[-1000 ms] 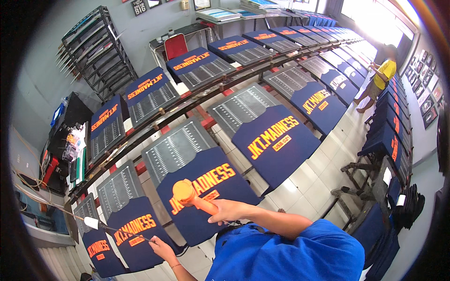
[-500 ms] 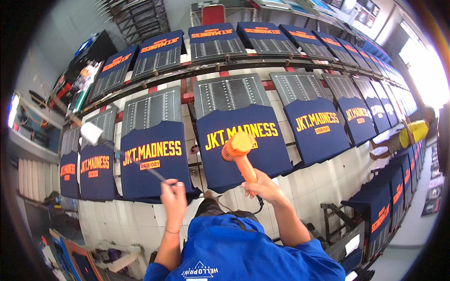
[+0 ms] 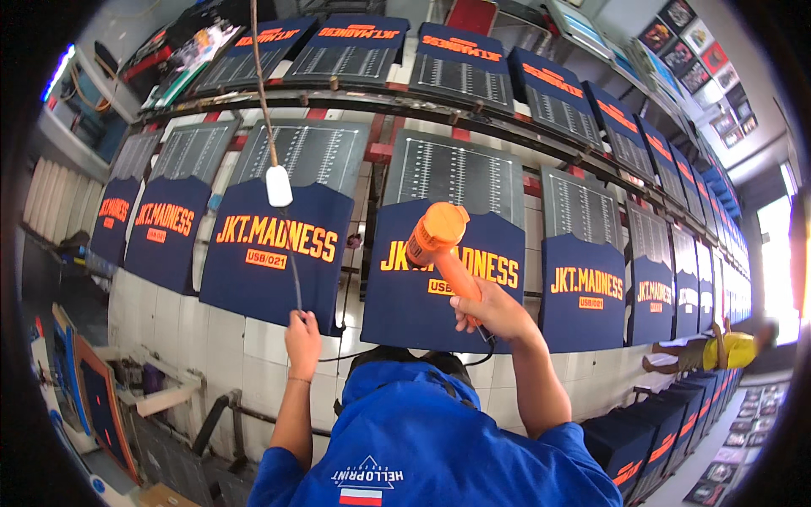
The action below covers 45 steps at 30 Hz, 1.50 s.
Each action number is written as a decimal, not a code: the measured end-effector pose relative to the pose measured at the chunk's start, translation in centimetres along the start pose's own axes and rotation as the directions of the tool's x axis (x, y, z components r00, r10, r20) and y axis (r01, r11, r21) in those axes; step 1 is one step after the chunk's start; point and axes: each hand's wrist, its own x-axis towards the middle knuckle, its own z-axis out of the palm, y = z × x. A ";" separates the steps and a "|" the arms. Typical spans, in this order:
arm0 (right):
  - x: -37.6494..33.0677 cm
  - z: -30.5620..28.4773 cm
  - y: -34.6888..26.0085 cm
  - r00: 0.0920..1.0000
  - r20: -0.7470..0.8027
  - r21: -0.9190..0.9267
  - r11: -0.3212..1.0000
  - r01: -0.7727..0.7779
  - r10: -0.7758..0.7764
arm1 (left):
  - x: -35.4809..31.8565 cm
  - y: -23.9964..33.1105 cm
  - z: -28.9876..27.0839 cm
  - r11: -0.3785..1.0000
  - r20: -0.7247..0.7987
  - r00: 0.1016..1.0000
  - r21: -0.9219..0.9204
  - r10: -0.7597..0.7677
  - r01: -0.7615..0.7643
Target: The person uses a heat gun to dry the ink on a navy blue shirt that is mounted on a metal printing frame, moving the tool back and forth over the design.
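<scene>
My right hand (image 3: pixel 498 314) is closed around the handle of an orange hair dryer (image 3: pixel 441 230), raised over a navy T-shirt (image 3: pixel 397 308) with yellow and orange print. The dryer hides part of the lettering. A dark cord (image 3: pixel 481 362) leaves the handle's bottom. My left hand (image 3: pixel 302 338), fingers closed, grips a thin cable (image 3: pixel 295 275). This cable rises to a white socket block (image 3: pixel 278 186), which hangs on a brown cord (image 3: pixel 260 93) from above. Behind the cable lies another printed navy T-shirt (image 3: pixel 228 283) on its board.
Grey printing boards (image 3: pixel 456 169) with navy shirts stand in long rows ahead and to both sides. A dark metal rail (image 3: pixel 389 97) runs between rows. More shirts (image 3: pixel 650 431) sit at lower right, near a person in yellow (image 3: pixel 726 351). Wooden frames (image 3: pixel 97 397) lean at lower left.
The view has turned. The white socket block has swung from the far left to hang upright above the left shirt, straightening the cable. Both hands keep their grips, and the dryer stays over the same shirt.
</scene>
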 end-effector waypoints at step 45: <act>10.2 -2.6 -0.7 0.965 0.257 -0.094 0.995 -0.025 0.049 | 9.0 -2.3 2.8 0.696 -0.615 0.638 0.192 -0.464 0.692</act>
